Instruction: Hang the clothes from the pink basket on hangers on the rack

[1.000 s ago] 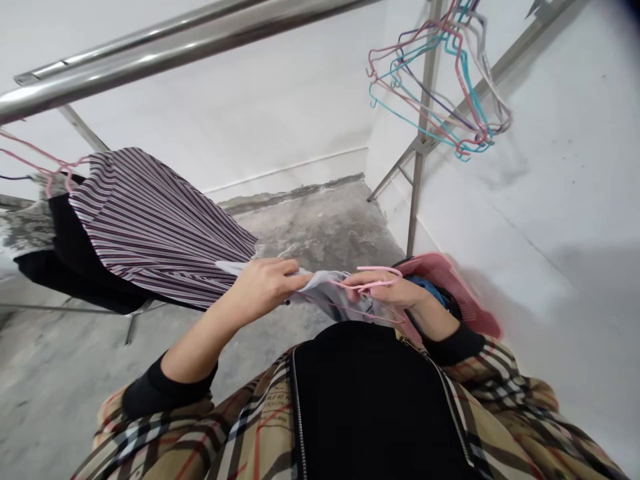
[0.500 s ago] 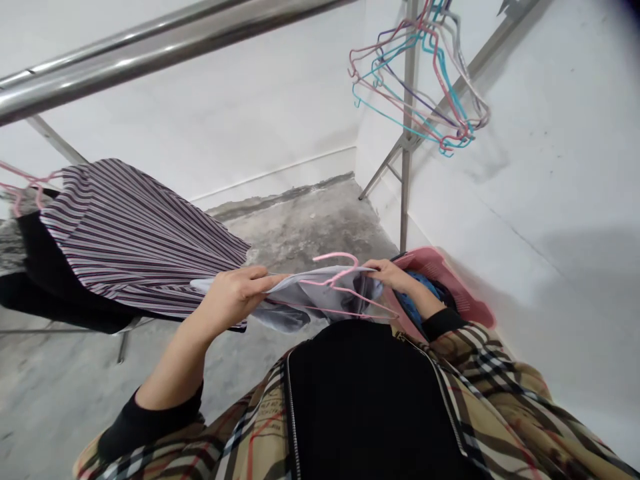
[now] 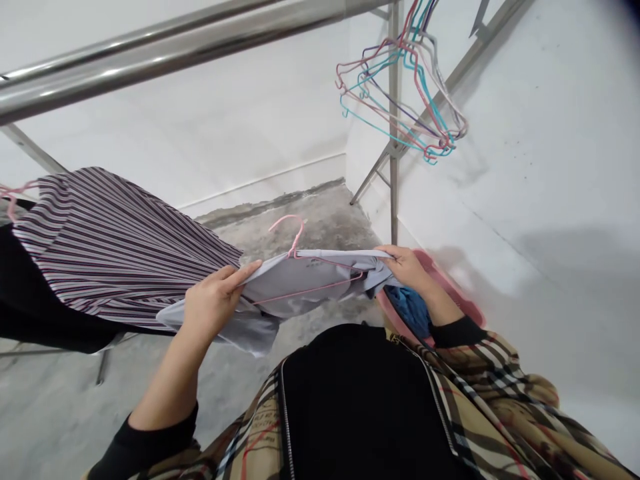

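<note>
A light grey shirt is stretched between my two hands in front of my body. My left hand is closed on its left shoulder, with the thumb along the top edge. Near its right end, my right hand pinches the cloth. A pink hanger sits in the shirt, its hook standing up above the neckline and its lower bar showing across the opening. The hanger's left end is hidden by cloth and my left hand.
Striped clothing and black clothing hang at the left. Several coloured hangers hang at upper right by a metal post. A pink basket with blue cloth stands at right. A steel rail crosses above.
The shirt and hanger have moved left and are pulled straighter, with the hanger's hook now upright. My left hand has shifted left; my right hand has moved slightly right.
</note>
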A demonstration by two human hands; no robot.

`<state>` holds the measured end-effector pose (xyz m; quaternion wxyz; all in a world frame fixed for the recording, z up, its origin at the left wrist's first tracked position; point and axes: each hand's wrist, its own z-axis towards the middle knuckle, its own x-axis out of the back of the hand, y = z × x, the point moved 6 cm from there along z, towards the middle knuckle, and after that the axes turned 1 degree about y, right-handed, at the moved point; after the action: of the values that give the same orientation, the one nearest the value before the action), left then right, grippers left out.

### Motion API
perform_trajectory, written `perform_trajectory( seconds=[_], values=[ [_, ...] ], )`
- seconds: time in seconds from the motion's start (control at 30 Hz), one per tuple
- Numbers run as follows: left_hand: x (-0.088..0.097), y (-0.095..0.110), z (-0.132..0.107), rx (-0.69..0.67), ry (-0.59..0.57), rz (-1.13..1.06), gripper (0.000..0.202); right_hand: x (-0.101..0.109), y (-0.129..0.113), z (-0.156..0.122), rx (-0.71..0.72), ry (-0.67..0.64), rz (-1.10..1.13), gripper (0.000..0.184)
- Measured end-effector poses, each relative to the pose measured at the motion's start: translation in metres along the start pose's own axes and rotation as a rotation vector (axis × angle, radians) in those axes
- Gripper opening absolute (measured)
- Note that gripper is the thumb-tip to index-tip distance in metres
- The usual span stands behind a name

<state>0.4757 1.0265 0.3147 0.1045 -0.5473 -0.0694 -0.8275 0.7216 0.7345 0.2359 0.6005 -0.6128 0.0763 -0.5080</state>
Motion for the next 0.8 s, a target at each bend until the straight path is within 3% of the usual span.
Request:
perform_trajectory(
  seconds=[0.07,0.2,0.23,0.27,0.37,0.43,0.53,0.6,0.7,0.8],
  values=[
    [-0.004,0.0,-0.003,0.043,0.041,-0.037,0.037,0.0,-0.02,-0.006,0.009,-0.001,0.027,0.036],
    [-0.015,-0.012,-0.012,0.172,0.212,-0.298,0.032,-0.007,-0.062,-0.026,0.136,-0.335,0.098,0.037],
    [-0.018,-0.017,-0.014,0.197,0.255,-0.369,0.03,-0.002,-0.066,-0.028,0.141,-0.356,0.1,0.038],
    [-0.021,-0.021,-0.015,0.213,0.287,-0.429,0.029,0.008,-0.066,-0.027,0.129,-0.297,0.085,0.039],
    [-0.026,-0.026,-0.014,0.207,0.32,-0.533,0.026,0.044,-0.057,-0.017,0.106,0.056,-0.065,0.038],
    [-0.025,-0.025,-0.01,0.18,0.329,-0.554,0.023,0.052,-0.056,-0.008,0.156,0.139,-0.224,0.044],
    [-0.019,-0.018,-0.002,0.143,0.342,-0.56,0.023,0.043,-0.056,0.006,0.192,0.043,-0.457,0.053],
    [-0.016,-0.012,0.003,0.123,0.337,-0.559,0.023,0.035,-0.053,0.014,0.148,-0.069,-0.52,0.045],
    [-0.013,-0.007,0.007,0.104,0.324,-0.576,0.025,0.024,-0.052,0.016,0.112,-0.27,-0.435,0.03],
    [-0.014,-0.004,0.008,0.105,0.306,-0.611,0.026,0.017,-0.065,0.012,0.199,-0.315,-0.376,0.031]
  ],
)
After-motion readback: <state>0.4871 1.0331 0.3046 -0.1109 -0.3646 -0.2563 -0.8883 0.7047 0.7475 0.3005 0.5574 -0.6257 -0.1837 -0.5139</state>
